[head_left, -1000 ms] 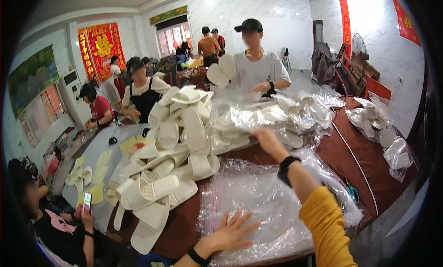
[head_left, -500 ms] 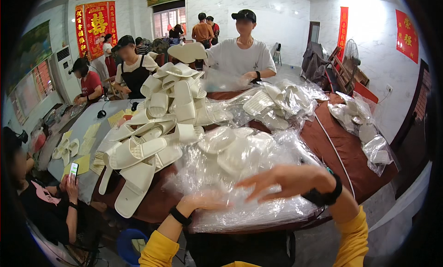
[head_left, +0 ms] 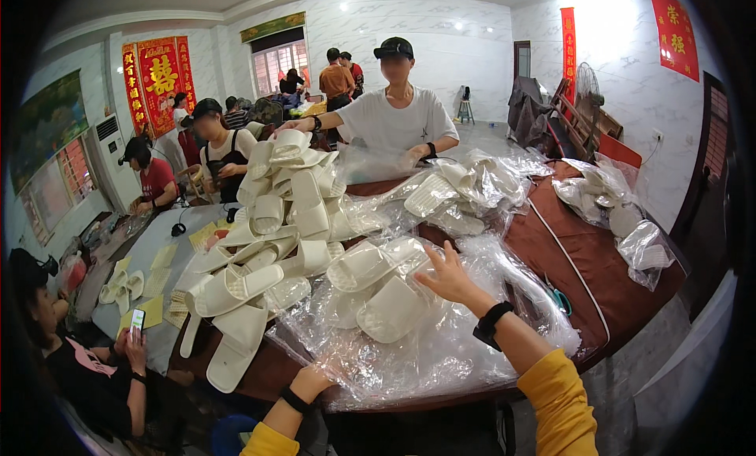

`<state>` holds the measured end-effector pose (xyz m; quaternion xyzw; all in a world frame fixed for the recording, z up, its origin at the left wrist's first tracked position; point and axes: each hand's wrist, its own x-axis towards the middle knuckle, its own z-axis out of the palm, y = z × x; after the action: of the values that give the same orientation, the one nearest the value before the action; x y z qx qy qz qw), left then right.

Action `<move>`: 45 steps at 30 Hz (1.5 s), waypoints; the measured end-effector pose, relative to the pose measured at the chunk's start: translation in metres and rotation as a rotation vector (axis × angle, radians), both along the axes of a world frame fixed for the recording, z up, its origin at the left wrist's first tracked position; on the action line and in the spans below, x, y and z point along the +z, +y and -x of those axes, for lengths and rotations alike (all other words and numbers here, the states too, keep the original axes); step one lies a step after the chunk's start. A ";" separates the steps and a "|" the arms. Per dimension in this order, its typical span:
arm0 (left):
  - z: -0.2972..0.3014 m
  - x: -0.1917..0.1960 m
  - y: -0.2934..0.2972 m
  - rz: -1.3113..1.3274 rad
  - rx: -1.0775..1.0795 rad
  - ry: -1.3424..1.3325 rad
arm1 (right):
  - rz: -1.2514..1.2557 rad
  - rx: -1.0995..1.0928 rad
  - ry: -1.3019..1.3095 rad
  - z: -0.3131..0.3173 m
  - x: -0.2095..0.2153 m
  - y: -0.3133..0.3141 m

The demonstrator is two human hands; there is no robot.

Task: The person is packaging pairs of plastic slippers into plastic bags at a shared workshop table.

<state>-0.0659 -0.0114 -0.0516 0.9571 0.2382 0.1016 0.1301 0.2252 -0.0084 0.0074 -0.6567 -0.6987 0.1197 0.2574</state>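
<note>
Cream slippers [head_left: 390, 308] in clear plastic lie on the table in front of me. My right hand [head_left: 455, 281] is at their right side, its fingers spread and nothing gripped in them. At the table's near edge, my left hand [head_left: 331, 368] reaches to a clear plastic bag [head_left: 394, 373]; film covers its fingers, so their hold cannot be made out. To the left rises a big pile of loose cream slippers [head_left: 236, 287].
Bagged slippers [head_left: 465, 180] lie farther back, and more [head_left: 618, 212] at the far right. Teal-handled scissors [head_left: 561, 300] rest at the right. Across the table stands a person in a white shirt [head_left: 394, 117]; at the left a seated person holds a phone [head_left: 137, 324].
My right hand has moved up and left to the bagged slippers. My left hand has gone slightly down and left. The person opposite has lowered a slipper onto the pile.
</note>
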 end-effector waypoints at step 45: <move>0.065 0.038 0.000 1.083 0.423 -0.826 | 0.094 -0.115 0.428 -0.034 -0.010 -0.114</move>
<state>-0.1311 -0.0113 -0.0138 0.5747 0.3670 0.3463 0.6442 0.2595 -0.1224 -0.0024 -0.6665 -0.5831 0.2737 0.3752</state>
